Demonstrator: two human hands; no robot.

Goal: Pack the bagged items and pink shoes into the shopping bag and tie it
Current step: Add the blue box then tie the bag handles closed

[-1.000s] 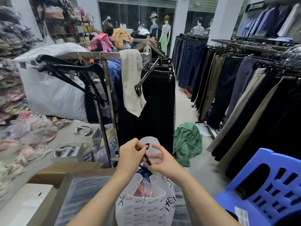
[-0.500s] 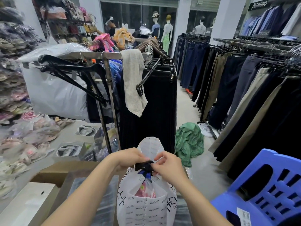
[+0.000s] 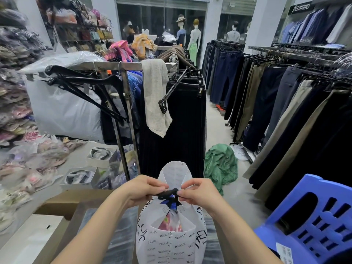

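Here each hand, left hand (image 3: pixel 142 191) and right hand (image 3: pixel 200 193), pinches the black tie (image 3: pixel 168 193) atop the "HELILUX" shopping bag (image 3: pixel 171 242).

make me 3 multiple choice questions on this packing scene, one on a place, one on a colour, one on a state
1. Where does the green cloth lie?
A. on the floor by the trouser rack
B. on the blue chair
C. inside the shopping bag

2. What colour is the plastic chair?
A. red
B. blue
C. white

3. What are the hands doing to the shopping bag?
A. resting flat on the table
B. lifting it by its bottom
C. pinching its black tie at the top

Answers:
1 A, it is heaped on the aisle floor below the hanging trousers.
2 B, its slatted back is blue.
3 C, left hand and right hand each grip an end of the black tie above the bag's mouth.
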